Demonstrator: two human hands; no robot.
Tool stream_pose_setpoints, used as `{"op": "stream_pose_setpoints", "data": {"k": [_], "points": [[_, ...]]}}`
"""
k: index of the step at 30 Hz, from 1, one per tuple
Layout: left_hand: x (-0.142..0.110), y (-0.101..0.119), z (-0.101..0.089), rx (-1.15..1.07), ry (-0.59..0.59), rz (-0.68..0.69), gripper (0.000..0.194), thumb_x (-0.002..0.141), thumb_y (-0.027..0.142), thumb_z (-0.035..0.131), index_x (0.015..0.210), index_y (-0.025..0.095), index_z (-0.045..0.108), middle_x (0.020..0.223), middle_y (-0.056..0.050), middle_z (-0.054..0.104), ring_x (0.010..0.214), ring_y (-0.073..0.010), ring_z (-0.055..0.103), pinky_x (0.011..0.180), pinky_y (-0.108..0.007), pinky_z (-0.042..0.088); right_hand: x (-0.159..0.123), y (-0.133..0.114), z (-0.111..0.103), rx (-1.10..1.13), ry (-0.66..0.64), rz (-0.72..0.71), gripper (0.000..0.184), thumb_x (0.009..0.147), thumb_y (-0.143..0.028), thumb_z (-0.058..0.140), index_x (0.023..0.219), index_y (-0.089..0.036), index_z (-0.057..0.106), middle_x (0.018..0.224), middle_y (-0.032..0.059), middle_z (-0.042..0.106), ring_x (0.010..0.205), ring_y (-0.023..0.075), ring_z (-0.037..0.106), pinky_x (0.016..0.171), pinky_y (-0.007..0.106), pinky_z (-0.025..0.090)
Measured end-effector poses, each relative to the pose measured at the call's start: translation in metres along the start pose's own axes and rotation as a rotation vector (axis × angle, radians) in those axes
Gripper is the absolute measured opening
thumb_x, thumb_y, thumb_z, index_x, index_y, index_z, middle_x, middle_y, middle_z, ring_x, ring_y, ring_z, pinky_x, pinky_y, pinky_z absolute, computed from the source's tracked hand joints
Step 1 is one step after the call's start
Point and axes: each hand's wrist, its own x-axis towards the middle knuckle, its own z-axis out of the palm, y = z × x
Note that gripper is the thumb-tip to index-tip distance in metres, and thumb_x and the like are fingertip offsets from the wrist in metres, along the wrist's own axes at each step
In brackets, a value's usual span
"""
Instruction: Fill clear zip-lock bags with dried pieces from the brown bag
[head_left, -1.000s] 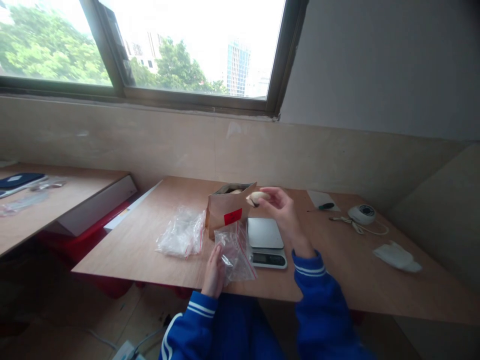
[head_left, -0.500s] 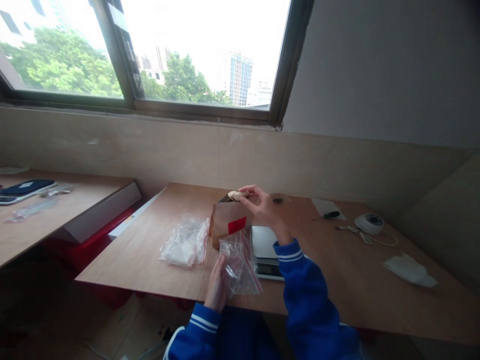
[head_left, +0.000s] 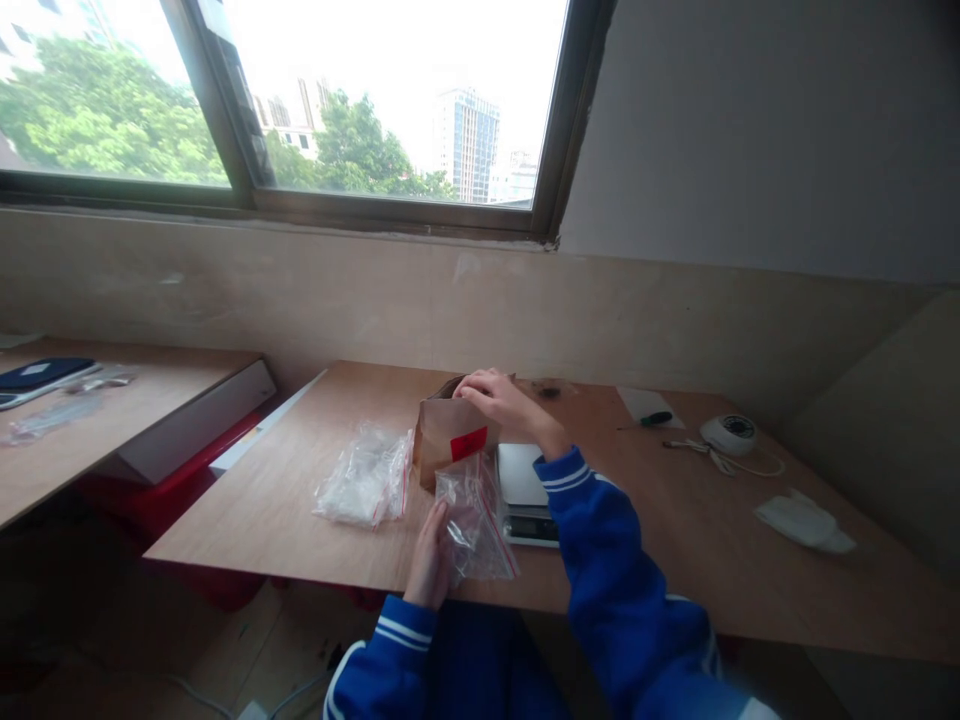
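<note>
The fingertips of the right hand [head_left: 501, 397], at the centre of the frame, are lost in the mouth of a brown paper bag [head_left: 442, 425]; its fingers bend down over the rim, and whether they grip anything, or how far they are parted, cannot be told. The bag's contents are likewise out of sight. The blue right sleeve [head_left: 607, 540] covers the right side of a kitchen-type scale [head_left: 521, 475], and its display is too dim to read. The left hand [head_left: 430, 560], lower centre, is partly closed, thumb uppermost, on the left edge of a clear zip bag [head_left: 472, 535]; its other fingers are mostly hidden. The paper bag stands upright at the middle of the frame, open-topped, its front creased, the scale just beside it on the right. The zip bag is thin, wrinkled and shiny, with a red line along its right edge, and overlaps the paper bag's lower front. Left of the paper bag lies a heap of clear bags [head_left: 361, 480], also red-lined. On the paper bag's front, a red label [head_left: 469, 444] bears dark marks too small to read.
</note>
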Motion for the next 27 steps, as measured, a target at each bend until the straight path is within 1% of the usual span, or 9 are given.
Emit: {"op": "stream_pose_setpoints", "data": {"k": [4,7,10,13,15,17,22,25,27], "points": [[0.0,0.0,0.001,-0.004,0.007,-0.006,0.039,0.074,0.037,0.07,0.107,0.016,0.066,0.106,-0.01,0.071,0.106,-0.027,0.064,0.098,-0.04,0.045,0.003,-0.003,0.013,-0.19,0.059,0.049,0.044,0.095,-0.045,0.039,0.075,-0.019,0.068,0.101,0.0071,0.061,0.101,0.0232,0.045,0.097,0.044,0.027],[0.002,-0.002,-0.001,0.004,0.009,-0.014,0.039,0.074,0.037,0.069,0.108,0.017,0.065,0.11,-0.01,0.07,0.107,-0.0267,0.064,0.099,-0.04,0.045,0.003,-0.003,0.017,-0.188,0.1,0.102,0.048,0.096,-0.051,0.035,0.082,-0.019,0.067,0.092,0.0065,0.061,0.1,0.0235,0.045,0.097,0.045,0.027],[0.003,-0.003,-0.003,0.013,-0.007,0.007,0.039,0.075,0.037,0.068,0.109,0.018,0.064,0.112,-0.01,0.069,0.108,-0.0273,0.063,0.1,-0.041,0.044,0.0,-0.003,0.012,-0.116,0.137,0.034,0.051,0.096,-0.054,0.031,0.086,-0.021,0.068,0.094,0.0054,0.061,0.098,0.0218,0.047,0.097,0.041,0.028],[0.001,-0.001,-0.001,-0.006,-0.052,0.005,0.039,0.076,0.037,0.067,0.109,0.016,0.064,0.107,-0.011,0.071,0.11,-0.0288,0.062,0.098,-0.043,0.046,-0.016,-0.001,0.005,0.034,0.379,-0.003,0.05,0.098,-0.051,0.024,0.099,-0.023,0.065,0.102,0.0046,0.06,0.098,0.0195,0.051,0.096,0.037,0.033],[-0.001,0.001,0.002,-0.022,-0.063,0.001,0.037,0.077,0.037,0.066,0.107,0.017,0.064,0.105,-0.011,0.071,0.109,-0.0286,0.063,0.096,-0.043,0.047,-0.035,0.003,0.007,0.166,0.534,0.075,0.046,0.098,-0.05,0.023,0.106,-0.022,0.059,0.1,0.0051,0.06,0.094,0.0189,0.055,0.089,0.034,0.04],[-0.002,0.003,0.003,-0.023,-0.059,0.001,0.035,0.077,0.036,0.065,0.108,0.019,0.064,0.106,-0.01,0.071,0.107,-0.0275,0.063,0.095,-0.042,0.047,-0.058,0.008,0.017,0.261,0.544,0.198,0.042,0.096,-0.051,0.027,0.107,-0.022,0.054,0.099,0.0059,0.06,0.09,0.0192,0.057,0.082,0.032,0.044],[-0.006,0.003,0.005,0.045,-0.042,0.087,0.04,0.076,0.037,0.066,0.112,0.02,0.062,0.111,-0.008,0.069,0.108,-0.0261,0.063,0.094,-0.039,0.047,-0.112,0.025,0.075,0.311,0.317,0.475,0.047,0.082,-0.052,0.055,0.115,-0.019,0.046,0.11,0.0102,0.059,0.096,0.0227,0.058,0.083,0.036,0.046],[-0.009,0.001,0.006,0.134,-0.101,0.106,0.042,0.076,0.038,0.066,0.113,0.019,0.062,0.112,-0.01,0.069,0.108,-0.0267,0.062,0.094,-0.039,0.047,-0.128,0.036,0.101,0.381,0.387,0.59,0.043,0.08,-0.049,0.055,0.109,-0.019,0.047,0.096,0.0086,0.062,0.083,0.0225,0.06,0.073,0.036,0.049],[-0.011,0.0,0.006,0.182,-0.145,0.116,0.043,0.076,0.039,0.066,0.115,0.019,0.062,0.115,-0.01,0.067,0.109,-0.0265,0.061,0.093,-0.037,0.047,-0.132,0.042,0.105,0.389,0.468,0.595,0.036,0.083,-0.052,0.05,0.1,-0.02,0.05,0.084,0.006,0.061,0.077,0.0224,0.06,0.069,0.036,0.05]]}}
